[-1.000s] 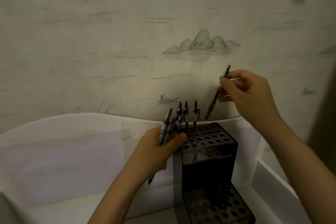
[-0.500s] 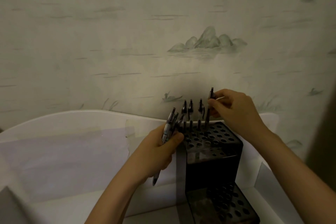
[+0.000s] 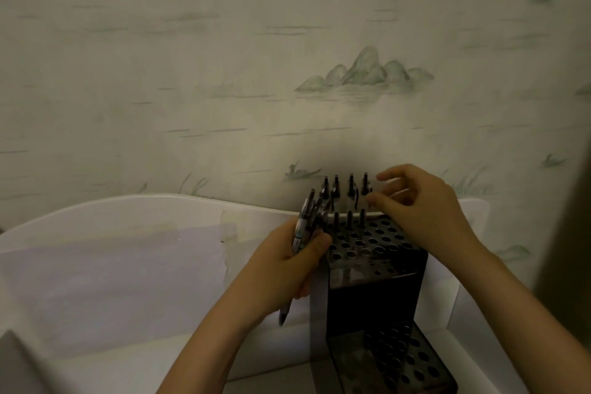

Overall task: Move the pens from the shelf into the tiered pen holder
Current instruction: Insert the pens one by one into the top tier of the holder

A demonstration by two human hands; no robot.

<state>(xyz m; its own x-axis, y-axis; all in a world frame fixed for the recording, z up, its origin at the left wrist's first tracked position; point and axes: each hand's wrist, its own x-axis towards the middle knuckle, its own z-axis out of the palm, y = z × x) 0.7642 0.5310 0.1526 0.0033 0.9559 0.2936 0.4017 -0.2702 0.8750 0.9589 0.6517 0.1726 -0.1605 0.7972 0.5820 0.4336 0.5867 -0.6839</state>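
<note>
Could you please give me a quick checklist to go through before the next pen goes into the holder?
1. Spare pens in stock: ok. The left hand grips a bundle of pens.
2. Right hand free to take one: ok, its fingers are loosely curled beside the standing pens and hold nothing.
3. Free holes on the top tier: ok, only the back row is filled.
4. Lower tier usable: ok, its holes look vacant.
5. Standing pens seated fully: cannot tell, the light is dim.
</note>
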